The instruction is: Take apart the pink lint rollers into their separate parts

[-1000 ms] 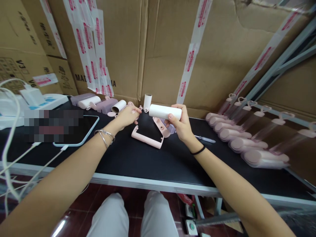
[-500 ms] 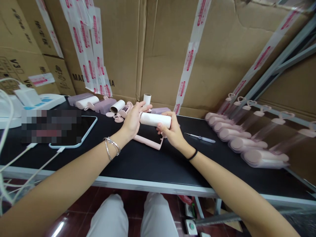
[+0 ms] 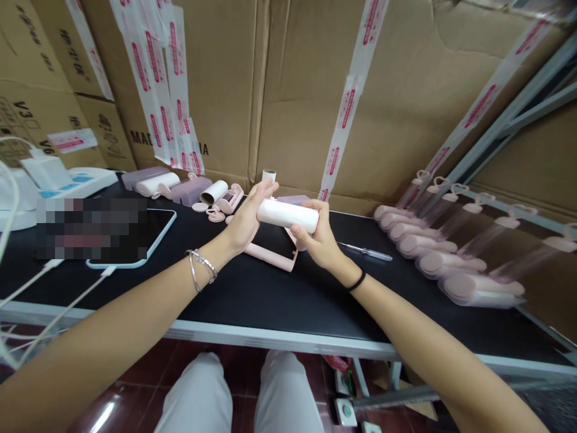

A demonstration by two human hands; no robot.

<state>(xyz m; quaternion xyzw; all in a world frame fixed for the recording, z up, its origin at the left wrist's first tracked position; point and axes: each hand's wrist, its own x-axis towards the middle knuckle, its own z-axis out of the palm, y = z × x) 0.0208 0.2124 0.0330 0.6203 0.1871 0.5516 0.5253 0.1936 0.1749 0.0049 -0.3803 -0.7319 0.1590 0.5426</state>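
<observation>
Cardboard (image 3: 297,90) stands behind your black-topped table (image 3: 315,307). On your left, a white power strip (image 3: 85,180) lies behind a phone (image 3: 157,237) with cables running to it. Along the right side runs a row of pink rollers (image 3: 480,287) in clear wrap.

Your right hand (image 3: 320,237) is closed around the right end of the white roll (image 3: 286,216), thumb on the near side. Your left hand (image 3: 247,222) is open, fingers extended, its palm against the roll's left end. The roll lies nearly level between your hands, above the table's middle.

Below the roll, a pink frame (image 3: 270,257) rests on the table, partly hidden by your hands. A purple piece (image 3: 293,199) lies behind the roll. The screwdriver (image 3: 372,252) is to the right of your right hand. A tube (image 3: 268,175) stands beyond your left fingertips; another white tube (image 3: 214,192) lies farther left, near a small pink disc (image 3: 200,207).
</observation>
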